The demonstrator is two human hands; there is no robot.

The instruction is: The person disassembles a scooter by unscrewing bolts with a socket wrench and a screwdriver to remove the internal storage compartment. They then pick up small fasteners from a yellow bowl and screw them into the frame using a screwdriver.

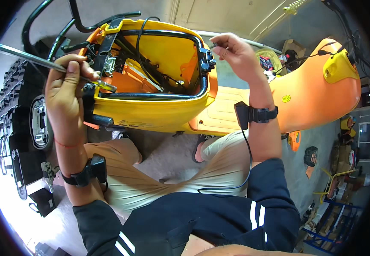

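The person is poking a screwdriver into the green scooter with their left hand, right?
Not quite: the scooter is yellow and orange, not green. The head view shows the left hand holding the screwdriver at the open yellow body, as you said.

The left hand [67, 87] covers the handle of the screwdriver [31, 59], and its tip is lost among the brackets at the scooter body's [150, 113] rim. Whatever the right hand [232, 53] pinches is too small to tell. The shelves [334, 213] at the lower right blur into the picture's edge.
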